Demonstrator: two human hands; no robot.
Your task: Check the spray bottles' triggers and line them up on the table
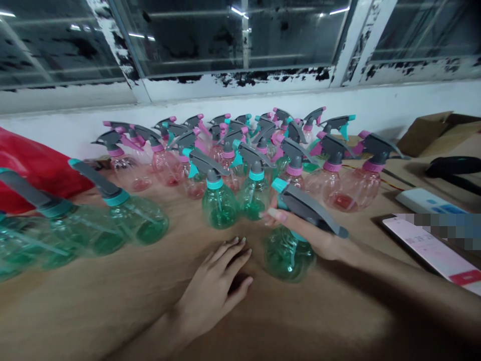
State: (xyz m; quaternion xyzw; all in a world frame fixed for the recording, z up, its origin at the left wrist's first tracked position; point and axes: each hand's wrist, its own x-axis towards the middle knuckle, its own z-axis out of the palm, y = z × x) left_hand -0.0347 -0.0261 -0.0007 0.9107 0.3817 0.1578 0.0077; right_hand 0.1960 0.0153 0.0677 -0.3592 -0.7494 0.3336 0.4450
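My right hand (300, 230) is wrapped round the neck of a green spray bottle (287, 255) with a grey trigger head and teal nozzle, which stands on the brown table (112, 301). My left hand (220, 283) rests flat on the table just left of that bottle, fingers stretched out, holding nothing. Two more green bottles (220, 203) stand right behind the hands.
Several pink and green spray bottles (263, 150) crowd the back of the table below a window. More green bottles (135, 218) stand at the left by a red bag (33, 165). At the right lie a phone (432, 248), a white remote (428, 200), a cardboard box (439, 130).
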